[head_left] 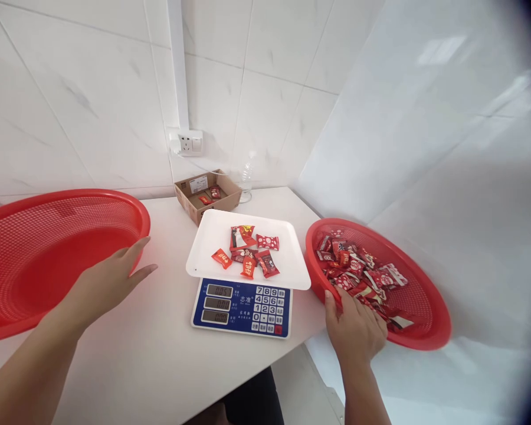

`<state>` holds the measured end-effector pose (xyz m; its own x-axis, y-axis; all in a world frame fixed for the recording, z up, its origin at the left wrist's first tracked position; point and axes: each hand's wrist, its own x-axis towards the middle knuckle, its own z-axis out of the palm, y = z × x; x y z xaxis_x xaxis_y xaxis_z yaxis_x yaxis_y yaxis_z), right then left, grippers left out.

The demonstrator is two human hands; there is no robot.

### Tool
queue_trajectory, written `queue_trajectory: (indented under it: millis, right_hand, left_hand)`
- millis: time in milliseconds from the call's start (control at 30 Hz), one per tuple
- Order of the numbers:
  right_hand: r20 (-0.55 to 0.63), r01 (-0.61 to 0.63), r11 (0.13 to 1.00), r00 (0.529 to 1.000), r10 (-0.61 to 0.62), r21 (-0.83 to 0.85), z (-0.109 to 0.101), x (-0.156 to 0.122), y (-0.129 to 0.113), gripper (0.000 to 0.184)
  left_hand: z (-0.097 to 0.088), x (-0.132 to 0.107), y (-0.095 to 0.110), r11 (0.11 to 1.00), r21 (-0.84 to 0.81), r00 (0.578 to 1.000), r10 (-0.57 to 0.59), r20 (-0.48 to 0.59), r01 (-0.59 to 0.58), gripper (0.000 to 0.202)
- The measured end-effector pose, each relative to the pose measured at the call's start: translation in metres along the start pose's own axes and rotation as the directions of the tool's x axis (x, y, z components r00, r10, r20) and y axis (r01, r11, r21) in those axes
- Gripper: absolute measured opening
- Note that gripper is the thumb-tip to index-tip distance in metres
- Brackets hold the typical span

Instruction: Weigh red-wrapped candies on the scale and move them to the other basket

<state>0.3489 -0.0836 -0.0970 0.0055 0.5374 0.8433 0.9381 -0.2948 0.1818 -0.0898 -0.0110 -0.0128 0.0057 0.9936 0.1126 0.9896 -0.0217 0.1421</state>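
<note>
My right hand (356, 327) grips the near rim of a red plastic basket (436, 301) at the right, fingers over the edge and thumb outside. Many wrapped candies (358, 268) in red, white and brown lie in that basket. My left hand (100, 289) is open, fingers stretched, in front of the right end of a larger red mesh basket (145, 221); whether it touches the rim I cannot tell. Between my hands stands a blue digital scale (243, 310) with a white tray (292, 257) on top. Several wrapped candies (248, 265) lie on the tray.
Behind the scale stands an open cardboard box (187, 200) with a few wrapped candies inside. A clear plastic bottle (246, 174) is beside it, near the tiled wall (269, 77). A plug sits in the wall socket (190, 143). The table's (154, 366) front edge runs below the scale.
</note>
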Motion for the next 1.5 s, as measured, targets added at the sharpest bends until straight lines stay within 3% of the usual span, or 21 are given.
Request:
queue_trajectory:
  millis: [133,267,433,600,733,867,1000,1167,1300,1400,1500]
  right_hand:
    - [0.008,-0.006,1.000,1.000,0.006,0.001,0.000,0.000,0.000,0.029]
    - [0.024,-0.024,1.000,0.999,0.024,0.007,0.000,-0.001,-0.001,0.030]
    - [0.055,-0.047,0.999,0.997,0.046,0.017,0.000,-0.002,0.000,0.032]
    - [0.069,-0.051,0.999,0.996,0.050,0.013,-0.001,-0.002,-0.001,0.033]
    - [0.084,-0.065,0.998,0.994,0.063,0.019,-0.002,-0.002,-0.001,0.034]
    - [0.084,-0.070,0.997,0.994,0.068,0.019,-0.001,-0.002,-0.001,0.034]
    - [0.073,-0.057,0.998,0.996,0.056,0.018,-0.002,-0.001,-0.001,0.033]
    - [0.057,-0.046,0.999,0.997,0.045,0.020,-0.001,-0.001,-0.001,0.031]
    - [0.041,-0.041,0.999,0.998,0.040,0.012,0.000,-0.001,0.000,0.029]
    - [0.046,-0.041,0.999,0.998,0.041,0.012,0.000,-0.002,0.000,0.029]
    - [0.063,-0.060,0.998,0.996,0.059,0.024,0.001,-0.002,0.000,0.030]
  left_hand:
    - [0.001,0.000,0.017,0.997,0.044,0.992,0.063,0.109,-0.068,0.061]
    - [0.009,0.006,0.038,0.983,0.041,0.982,0.176,0.064,-0.178,0.059]
    - [0.019,0.020,0.078,0.866,-0.153,0.864,0.493,0.103,-0.476,0.045]
    - [0.023,0.030,0.109,0.814,-0.195,0.798,0.577,0.172,-0.547,0.045]
    - [0.022,0.036,0.117,0.811,-0.207,0.793,0.581,0.184,-0.546,0.044]
    - [0.018,0.039,0.114,0.839,-0.221,0.828,0.536,0.168,-0.498,0.034]
    - [0.006,0.034,0.098,0.895,-0.223,0.901,0.418,0.112,-0.387,0.025]
    - [-0.019,0.020,0.053,0.972,-0.172,0.986,0.154,-0.064,-0.163,0.028]
    - [-0.033,0.013,0.015,0.999,-0.034,0.989,-0.003,-0.146,-0.002,0.035]
    - [-0.031,0.014,0.005,1.000,0.002,0.987,0.005,-0.161,-0.005,0.039]
    - [-0.017,0.018,0.023,0.983,-0.096,0.977,0.140,-0.163,-0.157,0.037]
